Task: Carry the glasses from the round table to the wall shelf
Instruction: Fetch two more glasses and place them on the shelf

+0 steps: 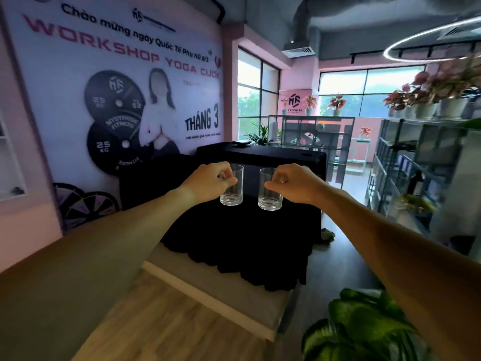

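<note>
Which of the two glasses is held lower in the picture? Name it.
The glass in the right hand: that glass has its base a little lower in the frame than the glass in the left hand. Both look empty and upright.

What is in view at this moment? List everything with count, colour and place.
glasses: two, clear, empty, one held in each hand, carried in the air at centre
black-draped tables: at least two, black cloth, ahead behind the glasses
banner: one, pale with pink and black lettering, on the left wall
metal shelving: grey racks, right side and far back
potted plants: several, pink leaves in white pots, on top of the racks
green plant: one, bottom right
windows: large, dark frames, back wall
ring light: one, white, ceiling upper right
hands: left hand and right hand, each gripping a glass
</note>
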Demonstrator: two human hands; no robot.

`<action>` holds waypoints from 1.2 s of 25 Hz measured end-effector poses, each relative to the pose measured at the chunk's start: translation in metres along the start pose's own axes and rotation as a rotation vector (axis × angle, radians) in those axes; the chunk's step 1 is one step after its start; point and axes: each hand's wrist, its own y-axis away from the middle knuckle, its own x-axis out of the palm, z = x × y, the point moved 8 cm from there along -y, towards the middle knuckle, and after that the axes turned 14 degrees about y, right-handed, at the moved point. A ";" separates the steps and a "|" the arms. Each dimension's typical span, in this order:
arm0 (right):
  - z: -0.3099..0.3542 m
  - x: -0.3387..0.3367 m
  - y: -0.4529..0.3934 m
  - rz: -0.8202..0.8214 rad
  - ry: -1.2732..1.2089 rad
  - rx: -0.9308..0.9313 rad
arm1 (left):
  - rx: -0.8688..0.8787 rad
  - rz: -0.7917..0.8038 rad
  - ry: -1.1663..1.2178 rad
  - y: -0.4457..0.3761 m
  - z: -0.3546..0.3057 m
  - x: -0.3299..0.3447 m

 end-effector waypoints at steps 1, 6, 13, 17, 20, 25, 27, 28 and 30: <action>-0.007 0.005 -0.019 0.005 -0.005 -0.008 | -0.006 -0.011 0.001 -0.016 0.008 0.001; -0.029 0.053 -0.119 0.043 -0.024 -0.046 | -0.058 -0.016 0.001 -0.095 0.058 0.005; -0.026 0.139 -0.265 0.087 -0.065 -0.091 | -0.075 -0.020 -0.016 -0.200 0.167 -0.013; -0.001 0.174 -0.360 0.104 -0.061 -0.129 | -0.089 -0.034 -0.035 -0.269 0.236 -0.051; 0.020 0.197 -0.429 0.094 -0.088 -0.159 | -0.094 -0.069 -0.048 -0.315 0.283 -0.086; 0.056 0.253 -0.548 0.111 -0.121 -0.230 | -0.128 -0.157 -0.095 -0.384 0.369 -0.142; 0.071 0.275 -0.593 0.108 -0.141 -0.275 | -0.148 -0.195 -0.097 -0.406 0.400 -0.162; 0.081 0.289 -0.618 0.115 -0.150 -0.304 | -0.166 -0.216 -0.101 -0.418 0.419 -0.173; 0.102 0.316 -0.670 0.133 -0.160 -0.362 | -0.207 -0.263 -0.127 -0.440 0.455 -0.196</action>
